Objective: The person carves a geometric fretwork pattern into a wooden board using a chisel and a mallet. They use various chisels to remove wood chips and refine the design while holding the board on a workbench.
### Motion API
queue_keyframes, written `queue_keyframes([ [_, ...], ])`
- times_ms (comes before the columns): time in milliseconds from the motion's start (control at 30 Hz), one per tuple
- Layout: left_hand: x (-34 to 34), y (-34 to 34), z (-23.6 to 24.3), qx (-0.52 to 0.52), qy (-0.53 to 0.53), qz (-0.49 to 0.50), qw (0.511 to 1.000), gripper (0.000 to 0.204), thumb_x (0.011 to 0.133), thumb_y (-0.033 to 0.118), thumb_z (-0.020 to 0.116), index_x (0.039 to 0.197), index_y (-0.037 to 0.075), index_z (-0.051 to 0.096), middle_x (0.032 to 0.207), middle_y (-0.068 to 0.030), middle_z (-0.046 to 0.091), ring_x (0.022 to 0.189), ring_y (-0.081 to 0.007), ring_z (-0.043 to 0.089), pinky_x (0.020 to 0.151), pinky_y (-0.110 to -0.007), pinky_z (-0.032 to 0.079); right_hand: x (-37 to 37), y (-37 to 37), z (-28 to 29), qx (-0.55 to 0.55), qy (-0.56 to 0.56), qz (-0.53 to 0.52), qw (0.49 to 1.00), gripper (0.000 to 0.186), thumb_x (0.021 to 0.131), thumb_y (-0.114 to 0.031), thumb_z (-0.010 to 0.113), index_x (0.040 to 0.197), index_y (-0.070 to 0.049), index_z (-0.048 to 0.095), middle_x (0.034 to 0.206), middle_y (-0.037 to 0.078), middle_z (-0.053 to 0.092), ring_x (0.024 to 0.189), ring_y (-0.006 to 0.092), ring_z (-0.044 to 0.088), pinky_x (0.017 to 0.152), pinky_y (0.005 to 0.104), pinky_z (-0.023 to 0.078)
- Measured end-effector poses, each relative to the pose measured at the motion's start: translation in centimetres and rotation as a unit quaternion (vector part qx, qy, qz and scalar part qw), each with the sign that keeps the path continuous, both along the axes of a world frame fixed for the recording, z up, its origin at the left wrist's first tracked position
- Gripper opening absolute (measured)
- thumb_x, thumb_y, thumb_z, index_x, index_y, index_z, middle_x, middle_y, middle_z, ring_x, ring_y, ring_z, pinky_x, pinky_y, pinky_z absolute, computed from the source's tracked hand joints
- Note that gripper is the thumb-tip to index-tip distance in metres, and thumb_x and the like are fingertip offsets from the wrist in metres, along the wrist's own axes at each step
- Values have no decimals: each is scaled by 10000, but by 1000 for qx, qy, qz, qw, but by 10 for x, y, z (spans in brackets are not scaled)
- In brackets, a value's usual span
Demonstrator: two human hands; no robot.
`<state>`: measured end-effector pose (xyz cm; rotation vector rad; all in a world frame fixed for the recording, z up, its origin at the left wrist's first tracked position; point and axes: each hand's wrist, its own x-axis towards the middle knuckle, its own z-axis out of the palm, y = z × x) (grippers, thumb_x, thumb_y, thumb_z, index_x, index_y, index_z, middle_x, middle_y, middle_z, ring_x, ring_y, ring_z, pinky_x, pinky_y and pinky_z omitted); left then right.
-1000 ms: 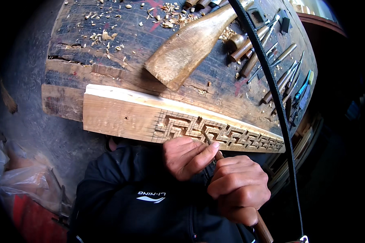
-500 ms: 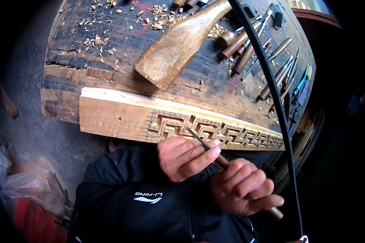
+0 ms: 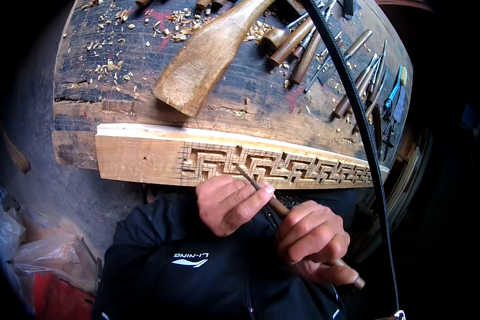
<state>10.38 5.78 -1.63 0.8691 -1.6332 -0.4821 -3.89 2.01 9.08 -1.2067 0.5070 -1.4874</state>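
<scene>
A long pale wooden board (image 3: pixel 138 158) stands along the near edge of the workbench, with a carved geometric fret pattern and pencil grid lines on its face. A slim carving chisel (image 3: pixel 277 207) with a wooden handle slants up to the left, its tip at the carved recesses. My left hand (image 3: pixel 226 205) pinches the metal shank close to the tip, beside the board's lower edge. Around the handle, my right hand (image 3: pixel 314 240) is closed, with the butt showing below the fist. Shadow hides the exact point where the tip meets the wood.
A big wooden mallet (image 3: pixel 197 66) lies on the worn workbench (image 3: pixel 117 98), behind the board. Several wood-handled chisels (image 3: pixel 306 64) and a blue-handled brush (image 3: pixel 396 88) lie to the right. Shavings (image 3: pixel 109 66) are scattered about. A black strap (image 3: pixel 352 90) crosses the view.
The view has shifted, so bench, board and mallet appear farther left. The hands keep the same hold on the chisel, and its tip stays at nearly the same part of the carving.
</scene>
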Motion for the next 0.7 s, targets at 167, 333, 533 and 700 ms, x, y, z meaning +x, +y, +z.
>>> queue_keyframes([
  [167,0,-1,-1,-9,-17,8,1000,522,944,-46,848,1415,-83,627,1085,-161,840,669,-164,751,526,-278,543,-2,-6,-2,18,-57,6,998,784,1201,-635,428,644,-85,387,563,148,604,353,191,480,332,312,367],
  [333,-3,-1,-4,-17,-8,29,999,517,940,-58,843,1411,-86,630,1037,-160,840,634,-163,732,503,-286,526,-3,-12,-5,14,-60,44,997,794,1197,-641,438,632,-87,369,566,158,604,354,191,478,335,307,350],
  [533,-5,-1,-1,-9,2,39,999,516,927,-89,827,1407,-89,636,1025,-157,840,633,-161,730,504,-286,523,-4,-16,-4,26,-50,54,997,781,1186,-655,460,636,-111,355,555,131,603,339,177,468,327,291,351],
  [700,-8,-2,-3,-15,13,52,998,435,922,-23,791,1340,-96,696,904,-144,799,648,-192,736,519,-301,537,-4,-15,-6,19,-79,51,995,812,1186,-643,480,607,-86,358,565,165,604,351,193,476,330,308,330],
])
